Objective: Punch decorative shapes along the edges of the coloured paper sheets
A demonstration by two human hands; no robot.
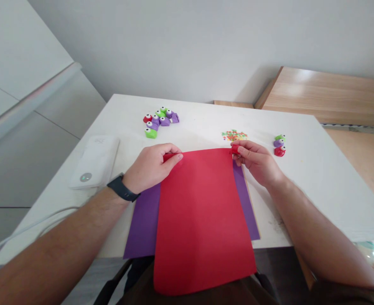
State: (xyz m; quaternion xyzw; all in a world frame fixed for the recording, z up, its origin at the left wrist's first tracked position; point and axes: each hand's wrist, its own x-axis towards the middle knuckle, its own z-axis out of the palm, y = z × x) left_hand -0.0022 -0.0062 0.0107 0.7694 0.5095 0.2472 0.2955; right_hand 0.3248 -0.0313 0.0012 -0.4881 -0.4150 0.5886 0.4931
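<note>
A sheet of red paper (202, 212) is held up over the table's front edge, its lower end hanging toward my lap. My left hand (156, 163) pinches the sheet's top left corner between thumb and fingers. At the top right corner, my right hand (256, 161) grips a small red craft punch (235, 149) set against the paper's edge. Small dark marks show in the paper beside it. Underneath, purple paper (144, 224) lies on the table, partly covered by the red sheet.
Colourful paper confetti (234, 135) lies beyond my right hand. Several eyed craft punches (156, 120) cluster at the back left, and three more punches (280, 145) stand at right. A white device (94, 163) with a cable (56, 213) is at left on the white table (199, 118).
</note>
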